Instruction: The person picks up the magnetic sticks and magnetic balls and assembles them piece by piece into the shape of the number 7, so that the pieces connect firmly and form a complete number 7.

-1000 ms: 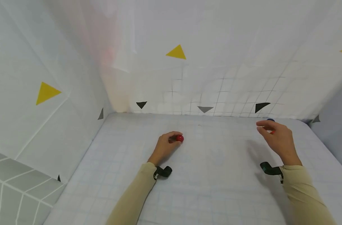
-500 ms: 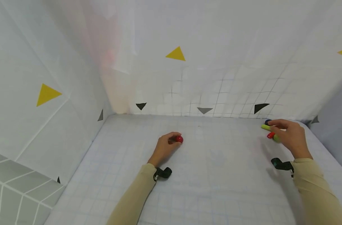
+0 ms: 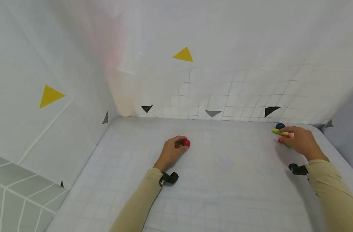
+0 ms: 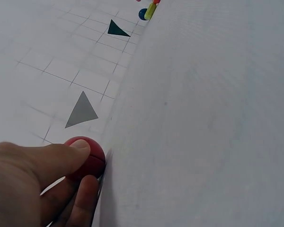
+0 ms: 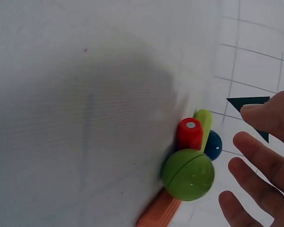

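Note:
My left hand (image 3: 169, 153) pinches a red ball (image 3: 186, 142) on the white table, left of the middle. In the left wrist view the thumb presses one side of that ball. At the far right my right hand (image 3: 304, 141) hovers over a small cluster, with fingers apart and nothing between them. The right wrist view shows the cluster: a green ball (image 5: 188, 175) with a seam line, a red piece (image 5: 189, 135) with a pale round spot on its end, a yellow-green stick (image 5: 206, 124), a blue ball (image 5: 214, 145) and an orange block (image 5: 160, 210). My hand partly hides them in the head view.
A white back wall (image 3: 240, 58) with grid lines and triangle markers rises behind the table (image 3: 211, 180). Another white wall (image 3: 22, 58) stands on the left. The cluster lies near the table's back right corner.
My right hand has moved to the right, bringing the stick, the blue ball and parts of the other cluster pieces into view. My left hand stays in place on the red ball.

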Motion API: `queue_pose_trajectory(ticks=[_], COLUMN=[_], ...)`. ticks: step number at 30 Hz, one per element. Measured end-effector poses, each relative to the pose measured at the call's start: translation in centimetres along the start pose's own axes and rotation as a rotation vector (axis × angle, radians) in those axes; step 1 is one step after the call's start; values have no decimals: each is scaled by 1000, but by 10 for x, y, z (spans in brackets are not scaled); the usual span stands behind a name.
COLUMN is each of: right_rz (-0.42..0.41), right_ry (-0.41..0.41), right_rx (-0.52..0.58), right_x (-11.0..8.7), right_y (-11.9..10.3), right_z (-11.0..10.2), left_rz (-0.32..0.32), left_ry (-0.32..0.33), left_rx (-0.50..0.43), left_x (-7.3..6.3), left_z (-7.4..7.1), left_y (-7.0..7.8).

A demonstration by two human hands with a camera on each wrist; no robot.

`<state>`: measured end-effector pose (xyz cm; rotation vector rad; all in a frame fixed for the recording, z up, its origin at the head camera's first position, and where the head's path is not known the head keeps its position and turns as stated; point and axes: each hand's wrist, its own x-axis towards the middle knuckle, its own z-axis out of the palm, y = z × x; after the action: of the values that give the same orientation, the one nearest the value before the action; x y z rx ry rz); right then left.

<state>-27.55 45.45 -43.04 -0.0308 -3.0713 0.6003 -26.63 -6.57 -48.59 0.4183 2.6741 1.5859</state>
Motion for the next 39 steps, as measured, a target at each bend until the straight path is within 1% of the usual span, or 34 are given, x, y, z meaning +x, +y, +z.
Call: queue_pose_trajectory(ticks=[7,16,24,27,30,35,39], right_rz=[-50,-10,-38,-22,1,17,33], right_ry=[-15,-61,-55,-71,-82,-70,-69], right_rx=[4,10,1,-4,-2,-5,-23], right_x=[9,8,11,11,11,8,2], right_y=[-3,-1,-2,-1,1,6,16], right_z=[8,11,17,18,16,8,5], left_rz=[3,11,4,1,10,21,28], left_ry=[18,4,15,5,-2,-3,-41], left_rx=[9,5,2,-7,-17,-40,-39], left_x=[-3,-2,-6,-7,-4,6,14], left_z=[-5,-5,-8,-9,-8,-3,4], left_y=[-2,-3,-1,-2,-1,3,5])
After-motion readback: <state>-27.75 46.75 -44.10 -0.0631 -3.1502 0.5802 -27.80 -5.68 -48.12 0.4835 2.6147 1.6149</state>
